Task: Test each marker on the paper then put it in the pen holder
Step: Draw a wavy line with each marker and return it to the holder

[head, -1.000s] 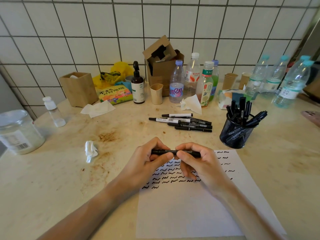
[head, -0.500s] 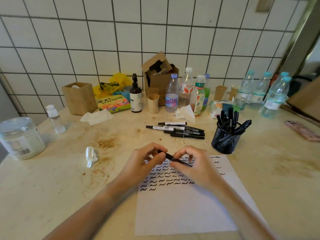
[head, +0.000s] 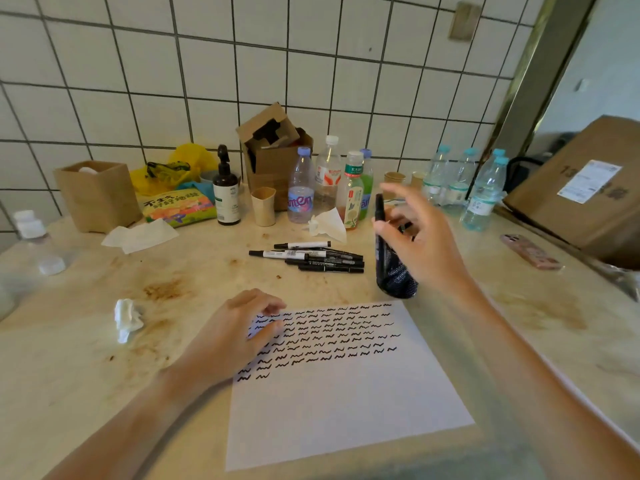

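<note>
Lying nearest the bench's (head: 86, 368) front edge is the paper (head: 343, 386), its far half covered with rows of short black squiggles and its near half blank. The left hand (head: 235, 336) rests on the paper's far left corner with its fingers loosely curled, holding nothing. Left of it on the stained surface sits a crumpled tissue (head: 127, 318). Beyond the paper's far right corner stands the black mesh pen holder (head: 396, 277), largely hidden by the right hand (head: 420, 245), which is over it with fingers spread and blurred; a black marker (head: 380, 220) stands upright at the thumb side of that hand, above the holder, and I cannot tell whether the fingers grip it or merely touch it. Just left of the holder a bunch of loose markers (head: 311, 257) lies side by side, some white-barrelled, some black. Farther back, along the tiled wall, are a pump bottle (head: 226, 195), a small paper cup (head: 264, 206), an open cardboard carton (head: 273, 150), several drink bottles (head: 329, 181) and a wooden box (head: 98, 194) towards the left corner. A pink phone (head: 530, 251) lies near the right edge beside a large cardboard box (head: 585, 188).
</note>
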